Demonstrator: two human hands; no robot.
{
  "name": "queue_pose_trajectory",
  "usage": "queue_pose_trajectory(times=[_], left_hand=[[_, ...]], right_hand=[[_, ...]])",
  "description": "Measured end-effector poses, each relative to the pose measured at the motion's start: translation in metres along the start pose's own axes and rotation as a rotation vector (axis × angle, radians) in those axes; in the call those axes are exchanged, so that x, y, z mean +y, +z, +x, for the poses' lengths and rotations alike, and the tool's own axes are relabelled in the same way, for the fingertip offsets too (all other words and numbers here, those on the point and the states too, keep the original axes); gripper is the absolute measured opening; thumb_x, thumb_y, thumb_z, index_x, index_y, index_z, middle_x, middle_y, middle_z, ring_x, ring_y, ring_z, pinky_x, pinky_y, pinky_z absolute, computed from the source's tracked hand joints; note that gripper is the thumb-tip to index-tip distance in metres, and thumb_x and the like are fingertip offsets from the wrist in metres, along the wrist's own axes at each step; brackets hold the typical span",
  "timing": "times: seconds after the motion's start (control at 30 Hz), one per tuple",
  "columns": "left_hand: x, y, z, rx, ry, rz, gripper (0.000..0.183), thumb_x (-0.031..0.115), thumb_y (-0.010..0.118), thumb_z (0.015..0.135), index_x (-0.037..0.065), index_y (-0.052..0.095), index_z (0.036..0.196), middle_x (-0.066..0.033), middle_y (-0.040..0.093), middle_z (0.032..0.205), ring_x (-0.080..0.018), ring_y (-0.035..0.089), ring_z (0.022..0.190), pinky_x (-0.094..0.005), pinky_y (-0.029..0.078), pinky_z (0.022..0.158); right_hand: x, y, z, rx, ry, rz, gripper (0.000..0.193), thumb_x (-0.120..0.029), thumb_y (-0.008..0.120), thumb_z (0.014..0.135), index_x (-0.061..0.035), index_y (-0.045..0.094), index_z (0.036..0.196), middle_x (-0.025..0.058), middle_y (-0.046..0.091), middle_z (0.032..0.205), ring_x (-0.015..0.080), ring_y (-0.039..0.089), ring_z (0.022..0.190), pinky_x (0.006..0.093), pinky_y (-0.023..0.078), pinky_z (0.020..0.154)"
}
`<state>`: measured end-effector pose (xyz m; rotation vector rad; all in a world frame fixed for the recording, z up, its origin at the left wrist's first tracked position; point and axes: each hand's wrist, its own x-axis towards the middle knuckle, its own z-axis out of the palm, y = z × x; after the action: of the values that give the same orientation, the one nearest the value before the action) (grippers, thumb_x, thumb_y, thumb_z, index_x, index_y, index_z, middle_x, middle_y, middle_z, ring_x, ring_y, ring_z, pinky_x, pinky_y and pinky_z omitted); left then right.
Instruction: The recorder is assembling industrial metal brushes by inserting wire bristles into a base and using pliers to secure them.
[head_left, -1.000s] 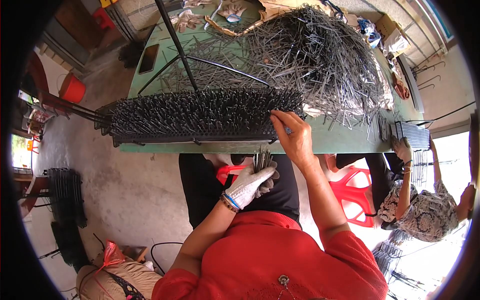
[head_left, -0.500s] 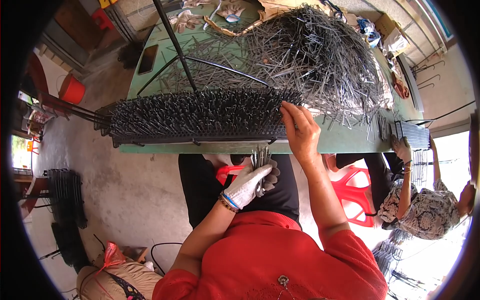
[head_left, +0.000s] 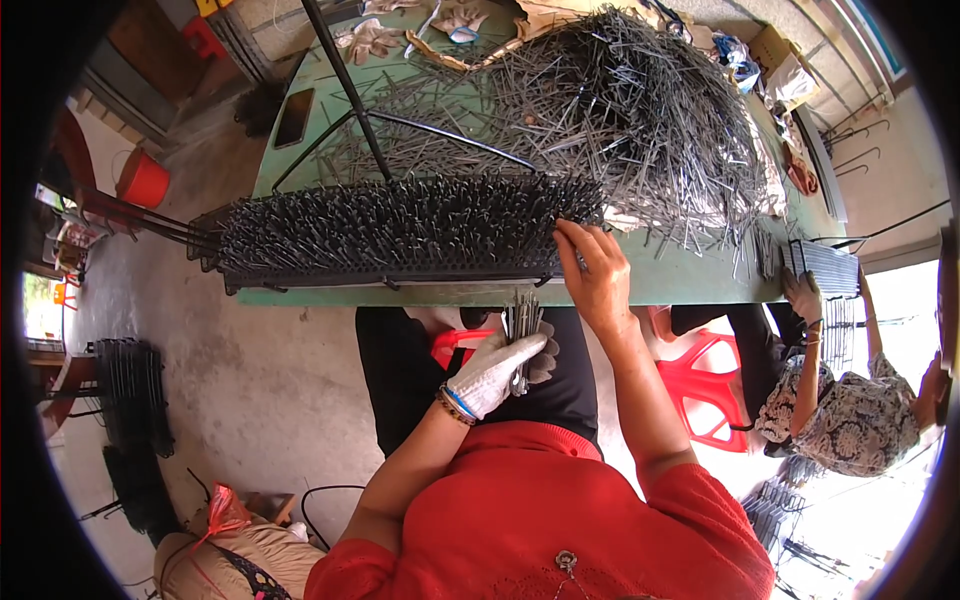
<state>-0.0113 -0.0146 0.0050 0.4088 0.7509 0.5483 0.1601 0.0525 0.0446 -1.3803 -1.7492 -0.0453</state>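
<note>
Right hand (head_left: pixel 597 272), bare, has shifted from the rack's near edge up onto the right end of the wire-filled rack (head_left: pixel 400 232) on the green bench (head_left: pixel 690 275); fingers curl there, what they pinch I cannot tell. Gloved left hand (head_left: pixel 492 370) stays closed on a bundle of wires (head_left: pixel 520 325) below the bench edge. Another wire seems to be going in.
</note>
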Motion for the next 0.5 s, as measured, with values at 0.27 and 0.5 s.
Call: queue_pose_trajectory(times=[0.27, 0.5], left_hand=[[0.005, 0.004, -0.003, -0.046, 0.065, -0.033, 0.022, 0.016, 0.052, 0.096, 0.002, 0.057, 0.113, -0.0077, 0.066, 0.091, -0.0129, 0.065, 0.073, -0.0235, 0.054, 0.061], [0.011, 0.013, -0.008, -0.050, 0.136, 0.011, 0.022, 0.017, 0.053, 0.096, 0.003, 0.056, 0.113, -0.0066, 0.065, 0.091, -0.0119, 0.063, 0.072, -0.0225, 0.051, 0.060]], right_hand=[[-0.017, -0.020, -0.006, -0.133, 0.345, 0.278, 0.015, -0.009, 0.071, 0.082, 0.0000, 0.069, 0.094, 0.0085, 0.067, 0.085, 0.0142, 0.060, 0.065, 0.0276, 0.047, 0.057], [-0.021, -0.027, -0.025, -0.463, 0.559, 0.490, 0.022, -0.019, 0.070, 0.085, 0.0025, 0.069, 0.090, 0.0073, 0.067, 0.074, 0.0095, 0.056, 0.059, 0.0266, 0.046, 0.054]])
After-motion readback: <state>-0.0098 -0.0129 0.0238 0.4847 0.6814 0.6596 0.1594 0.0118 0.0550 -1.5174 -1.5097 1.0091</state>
